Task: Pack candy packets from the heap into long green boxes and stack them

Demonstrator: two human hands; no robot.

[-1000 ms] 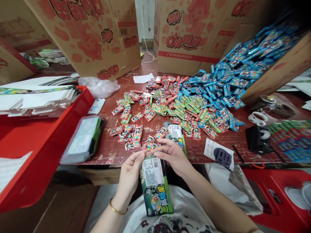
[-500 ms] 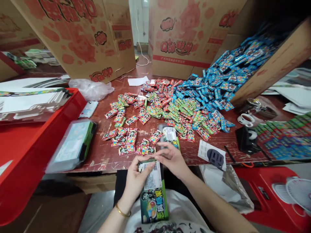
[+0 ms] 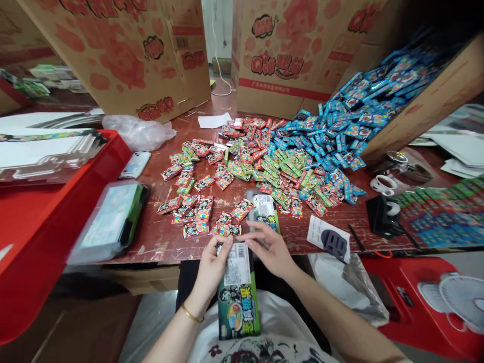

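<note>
A green and black candy box [image 3: 238, 297] with a white label lies upright along my lap, its top end at the table's edge. My left hand [image 3: 212, 264] grips that top end, thumb on the front. My right hand [image 3: 270, 249] is at the box's upper right corner, fingers partly stretched out and fingertips near the top edge; nothing shows in it. Just beyond my hands lie small red candy packets [image 3: 229, 227]. A second box of the same kind [image 3: 264, 209] lies on the table behind my right hand.
Piles of green packets [image 3: 283, 169] and blue packets [image 3: 333, 136] spread from a tipped carton [image 3: 423, 101] at the right. A red tray [image 3: 86, 186] with cards stands left, beside a plastic-wrapped stack [image 3: 109, 219] and a phone [image 3: 136, 165]. A cup [image 3: 382, 184] and tape dispenser [image 3: 383, 217] stand right.
My left thumb has shifted up and left to the box's top corner. The right hand stays near the top edge, its fingers slightly moved. The camera view has tilted a little.
</note>
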